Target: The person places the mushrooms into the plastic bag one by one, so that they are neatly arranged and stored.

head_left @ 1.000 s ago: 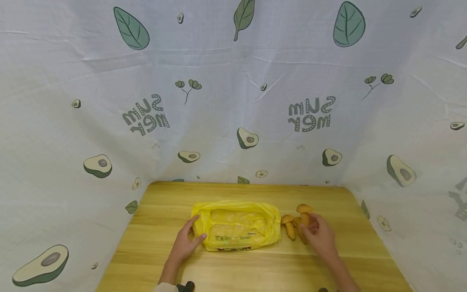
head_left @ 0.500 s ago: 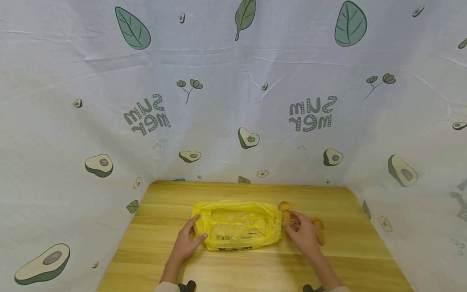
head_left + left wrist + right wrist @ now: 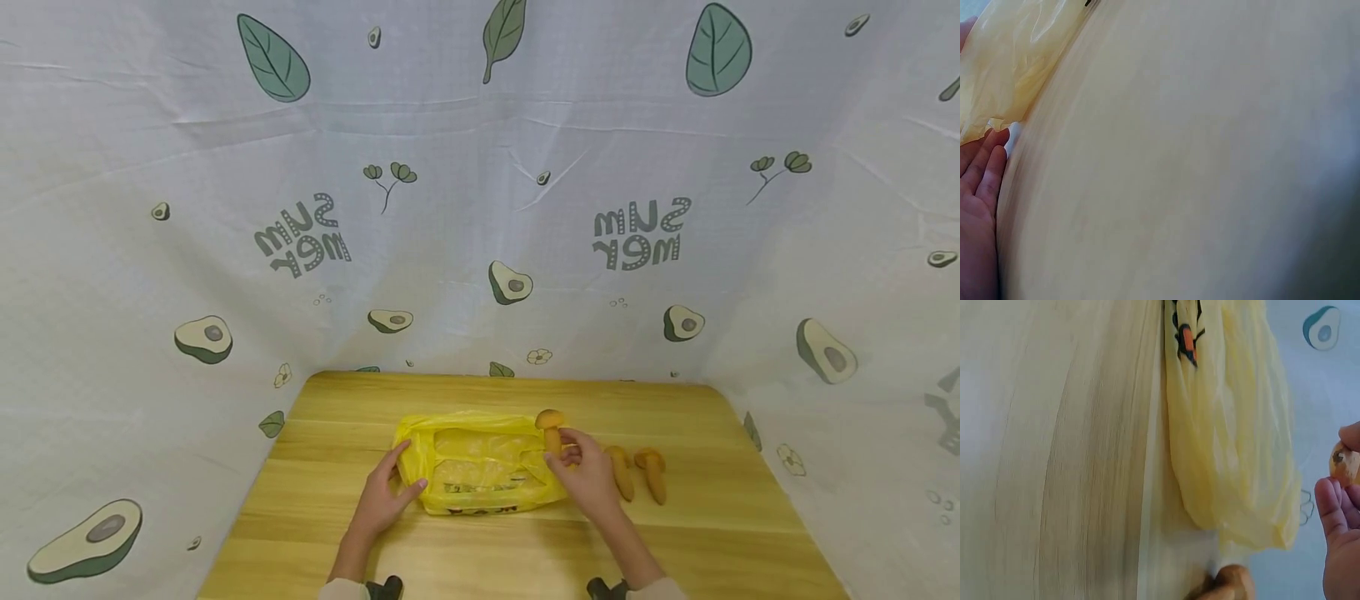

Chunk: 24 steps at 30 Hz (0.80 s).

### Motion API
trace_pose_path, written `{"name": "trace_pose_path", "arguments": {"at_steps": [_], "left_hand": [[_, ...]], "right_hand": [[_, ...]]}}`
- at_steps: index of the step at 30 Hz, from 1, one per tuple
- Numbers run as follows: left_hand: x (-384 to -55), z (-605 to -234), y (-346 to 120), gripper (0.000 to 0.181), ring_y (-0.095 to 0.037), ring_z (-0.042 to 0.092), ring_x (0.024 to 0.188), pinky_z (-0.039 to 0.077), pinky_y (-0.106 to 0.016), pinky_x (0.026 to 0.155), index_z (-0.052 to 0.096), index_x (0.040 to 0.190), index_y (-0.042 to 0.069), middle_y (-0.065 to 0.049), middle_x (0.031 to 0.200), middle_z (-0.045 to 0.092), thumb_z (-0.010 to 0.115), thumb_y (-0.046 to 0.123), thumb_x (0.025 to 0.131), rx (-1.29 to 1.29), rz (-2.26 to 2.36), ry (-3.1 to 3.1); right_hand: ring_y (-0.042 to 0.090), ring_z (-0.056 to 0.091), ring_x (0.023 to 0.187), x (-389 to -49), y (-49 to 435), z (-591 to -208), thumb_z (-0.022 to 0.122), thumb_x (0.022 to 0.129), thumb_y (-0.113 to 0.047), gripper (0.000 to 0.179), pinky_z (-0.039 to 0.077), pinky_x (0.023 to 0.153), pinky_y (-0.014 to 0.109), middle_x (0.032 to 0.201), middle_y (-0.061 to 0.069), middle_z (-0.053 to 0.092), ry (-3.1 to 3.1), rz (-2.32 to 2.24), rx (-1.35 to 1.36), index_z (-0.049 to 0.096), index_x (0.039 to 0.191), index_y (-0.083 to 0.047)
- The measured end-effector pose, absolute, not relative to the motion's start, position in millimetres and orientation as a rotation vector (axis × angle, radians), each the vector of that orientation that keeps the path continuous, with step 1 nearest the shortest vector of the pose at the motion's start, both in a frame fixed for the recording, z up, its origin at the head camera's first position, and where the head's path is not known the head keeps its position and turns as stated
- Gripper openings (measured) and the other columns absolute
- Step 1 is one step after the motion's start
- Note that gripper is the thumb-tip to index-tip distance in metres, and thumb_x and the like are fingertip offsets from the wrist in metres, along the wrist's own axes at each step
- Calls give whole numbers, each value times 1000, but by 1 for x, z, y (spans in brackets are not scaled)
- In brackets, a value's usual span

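Note:
A yellow plastic bag (image 3: 487,502) lies on the wooden table with its mouth gaping upward. My left hand (image 3: 385,497) rests against the bag's left end, thumb and fingers spread apart; in the left wrist view its fingers (image 3: 994,172) are fairly straight at the bag's edge. My right hand (image 3: 588,475) pinches an orange-brown mushroom (image 3: 551,419) by the stem, cap up, over the bag's right end. In the right wrist view the stem's lower end (image 3: 1342,461) shows between thumb and fingers. Two similar mushrooms, one nearer (image 3: 620,472) and one farther right (image 3: 652,475), lie on the table.
The wooden table (image 3: 480,558) runs back to a white curtain (image 3: 450,250) printed with avocados and leaves, which also hangs along both sides. Dark straps or mounts (image 3: 384,588) show at the wrists.
My right hand has picked a mushroom up from the group at the right and carried it left to the bag's right end. My left hand has stayed in place.

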<state>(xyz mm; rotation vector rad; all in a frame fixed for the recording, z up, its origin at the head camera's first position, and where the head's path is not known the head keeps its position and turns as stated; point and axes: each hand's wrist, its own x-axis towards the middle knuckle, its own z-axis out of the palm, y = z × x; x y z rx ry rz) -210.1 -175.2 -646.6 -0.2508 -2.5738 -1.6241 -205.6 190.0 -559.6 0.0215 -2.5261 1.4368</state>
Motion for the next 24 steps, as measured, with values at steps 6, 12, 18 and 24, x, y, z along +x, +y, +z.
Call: {"name": "trace_pose_path", "arguments": {"at_steps": [6, 12, 18, 24], "left_hand": [[-211, -648, -176, 81, -37, 46, 145, 42, -55, 114, 42, 158, 14, -17, 161, 43, 80, 36, 90, -252, -1591, -2572], [-210, -648, -176, 81, -43, 47, 142, 42, -58, 112, 40, 159, 12, -20, 160, 43, 79, 36, 91, -274, -1571, -2569], [-211, -650, -176, 81, -38, 48, 143, 43, -56, 113, 42, 158, 16, -16, 160, 44, 80, 37, 90, -262, -1584, -2568], [-212, -650, -175, 83, -35, 49, 143, 43, -55, 114, 41, 158, 17, -14, 160, 44, 81, 38, 89, -251, -1605, -2573]], "right_hand": [[15, 66, 86, -206, 169, -566, 84, 84, -11, 49, 56, 72, 21, 115, 14, 71, -2504, 1447, 79, 66, 128, 2], [16, 65, 87, -205, 148, -569, 83, 87, -11, 50, 56, 72, 21, 116, 16, 69, -2525, 1531, 143, 64, 130, 3], [16, 66, 87, -206, 133, -577, 83, 87, -13, 49, 56, 72, 22, 116, 15, 68, -2542, 1567, 185, 63, 130, 2], [15, 64, 86, -207, 118, -583, 83, 88, -16, 49, 55, 71, 21, 115, 15, 68, -2574, 1615, 220, 64, 129, 1]]}}
